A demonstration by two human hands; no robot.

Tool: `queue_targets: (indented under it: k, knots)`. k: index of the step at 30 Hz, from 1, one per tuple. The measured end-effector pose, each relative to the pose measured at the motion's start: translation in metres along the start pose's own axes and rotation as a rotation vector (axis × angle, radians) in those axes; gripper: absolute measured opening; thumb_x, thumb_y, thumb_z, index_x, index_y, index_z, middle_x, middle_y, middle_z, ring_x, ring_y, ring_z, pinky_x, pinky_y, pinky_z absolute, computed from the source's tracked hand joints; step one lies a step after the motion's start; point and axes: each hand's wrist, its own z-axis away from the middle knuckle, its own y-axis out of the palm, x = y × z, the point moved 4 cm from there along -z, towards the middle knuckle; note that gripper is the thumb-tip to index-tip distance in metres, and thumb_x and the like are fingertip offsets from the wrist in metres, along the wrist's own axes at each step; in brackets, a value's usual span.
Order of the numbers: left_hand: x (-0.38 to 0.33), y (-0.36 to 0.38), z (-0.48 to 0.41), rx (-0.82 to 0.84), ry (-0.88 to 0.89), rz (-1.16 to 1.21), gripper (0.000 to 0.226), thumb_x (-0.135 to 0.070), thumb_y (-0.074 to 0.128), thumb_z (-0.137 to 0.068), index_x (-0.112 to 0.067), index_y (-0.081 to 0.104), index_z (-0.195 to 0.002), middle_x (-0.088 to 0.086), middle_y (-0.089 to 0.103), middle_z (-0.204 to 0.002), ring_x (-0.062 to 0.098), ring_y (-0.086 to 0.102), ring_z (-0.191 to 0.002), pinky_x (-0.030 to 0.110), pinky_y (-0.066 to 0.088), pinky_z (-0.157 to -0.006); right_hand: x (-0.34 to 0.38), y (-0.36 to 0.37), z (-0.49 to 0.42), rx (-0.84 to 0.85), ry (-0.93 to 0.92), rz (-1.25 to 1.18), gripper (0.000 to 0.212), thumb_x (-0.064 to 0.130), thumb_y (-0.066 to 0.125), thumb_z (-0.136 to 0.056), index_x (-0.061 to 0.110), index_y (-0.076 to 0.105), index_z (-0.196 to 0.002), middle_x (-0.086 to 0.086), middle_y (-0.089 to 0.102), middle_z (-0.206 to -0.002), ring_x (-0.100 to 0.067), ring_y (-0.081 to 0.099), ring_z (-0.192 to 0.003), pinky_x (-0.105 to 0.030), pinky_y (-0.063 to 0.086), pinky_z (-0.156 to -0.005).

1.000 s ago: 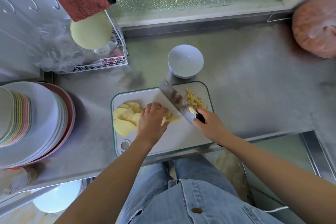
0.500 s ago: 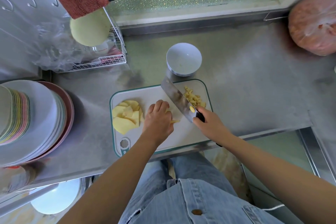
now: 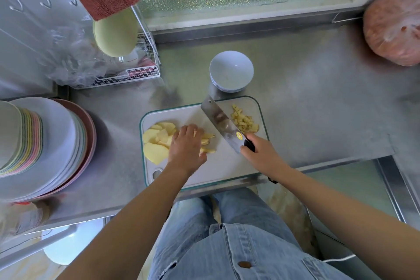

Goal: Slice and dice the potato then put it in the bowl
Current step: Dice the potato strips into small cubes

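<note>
A white cutting board (image 3: 227,166) lies on the steel counter. Yellow potato slices (image 3: 155,143) are piled at its left end and a heap of diced potato (image 3: 244,121) sits at its far right. My left hand (image 3: 186,148) rests over several potato strips (image 3: 208,142) in the middle of the board, fingers curled down on them. My right hand (image 3: 261,154) grips the black handle of a cleaver (image 3: 221,124), whose blade lies between the strips and the dice. The white bowl (image 3: 231,71) stands just beyond the board.
A stack of plates (image 3: 45,143) fills the left of the counter. A wire rack (image 3: 127,73) with plastic wrap and a pale green lid stands at the back left. A wrapped pinkish bundle (image 3: 393,27) sits at the far right. The counter edge runs just below the board.
My left hand has shifted left toward the slice pile, uncovering cut strips. The cleaver has stayed angled beside the diced heap.
</note>
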Motion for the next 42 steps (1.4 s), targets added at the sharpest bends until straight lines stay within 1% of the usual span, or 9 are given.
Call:
queue_targets:
  k: [6,11,15,18,21,25,31,38,42]
  knots:
    - [-0.007,0.003,-0.004,-0.023,-0.086,0.121,0.055,-0.034,0.062,-0.086,-0.015,0.043,-0.134,0.008,0.039,-0.131,0.025,0.038,-0.119,0.032,0.037,-0.1,-0.008,0.003,0.003,-0.002,0.026,-0.04,0.016,0.019,0.045,-0.089,0.007,0.039,-0.08,-0.009,0.046,-0.063,-0.017,0.038,-0.055,-0.035,0.032,-0.055]
    - [-0.004,0.006,0.006,-0.078,-0.212,0.318,0.062,-0.039,0.064,-0.086,-0.012,0.041,-0.137,0.01,0.038,-0.131,0.028,0.037,-0.12,0.033,0.037,-0.102,-0.007,0.004,0.001,-0.008,0.009,-0.029,0.017,0.02,0.043,-0.09,0.007,0.039,-0.08,-0.011,0.047,-0.061,-0.018,0.04,-0.05,-0.04,0.037,-0.052]
    - [0.009,-0.009,0.019,-0.374,-0.39,0.65,0.029,-0.007,0.055,-0.087,-0.01,0.062,-0.116,0.012,0.055,-0.113,0.032,0.051,-0.103,0.04,0.046,-0.086,0.01,0.011,0.007,0.037,-0.072,-0.076,0.012,0.016,0.04,-0.095,0.015,0.041,-0.083,-0.01,0.056,-0.051,-0.022,0.053,-0.038,-0.039,0.046,-0.044]
    - [0.031,-0.025,0.025,-0.549,-0.452,0.569,0.034,-0.003,0.041,-0.077,-0.011,0.068,-0.097,0.011,0.061,-0.099,0.034,0.051,-0.091,0.041,0.043,-0.078,0.026,0.029,0.015,0.077,-0.17,-0.058,0.009,0.014,0.038,-0.098,0.013,0.039,-0.089,-0.011,0.056,-0.05,-0.021,0.053,-0.036,-0.039,0.045,-0.043]
    - [0.053,-0.021,0.034,-0.47,-0.5,0.403,0.034,0.001,0.048,-0.077,-0.015,0.068,-0.099,0.009,0.061,-0.108,0.034,0.05,-0.103,0.043,0.039,-0.086,0.036,0.057,0.025,0.137,-0.248,0.027,0.004,0.017,0.035,-0.099,0.014,0.034,-0.096,-0.014,0.06,-0.056,-0.019,0.054,-0.037,-0.042,0.047,-0.043]
    - [0.059,0.0,0.05,-0.379,-0.414,0.317,0.038,0.003,0.056,-0.08,-0.016,0.067,-0.111,0.008,0.058,-0.126,0.032,0.046,-0.121,0.047,0.037,-0.101,0.036,0.089,0.03,0.106,-0.272,0.19,0.016,0.023,0.036,-0.1,0.009,0.033,-0.108,-0.01,0.062,-0.063,-0.024,0.057,-0.048,-0.048,0.05,-0.05]
    - [0.057,0.006,0.059,-0.336,-0.386,0.37,0.044,0.005,0.052,-0.082,-0.012,0.061,-0.122,0.011,0.051,-0.138,0.033,0.042,-0.127,0.046,0.036,-0.106,0.041,0.119,0.029,0.044,-0.211,0.328,0.023,0.028,0.031,-0.101,0.007,0.034,-0.111,-0.009,0.064,-0.068,-0.029,0.061,-0.06,-0.044,0.05,-0.06]
    - [0.061,0.01,0.063,-0.25,-0.368,0.371,0.048,-0.002,0.048,-0.088,-0.016,0.05,-0.134,0.007,0.038,-0.148,0.028,0.034,-0.133,0.04,0.031,-0.109,0.038,0.121,0.031,-0.008,-0.204,0.423,0.027,0.025,0.033,-0.102,0.001,0.035,-0.113,-0.004,0.052,-0.065,-0.032,0.059,-0.062,-0.035,0.035,-0.052]
    - [0.06,0.009,0.063,-0.227,-0.368,0.349,0.046,-0.008,0.049,-0.091,-0.017,0.049,-0.135,0.006,0.037,-0.149,0.027,0.033,-0.134,0.041,0.03,-0.11,0.034,0.1,0.025,-0.071,-0.199,0.483,0.03,0.025,0.035,-0.101,0.0,0.036,-0.118,-0.003,0.048,-0.066,-0.033,0.058,-0.065,-0.033,0.032,-0.053]
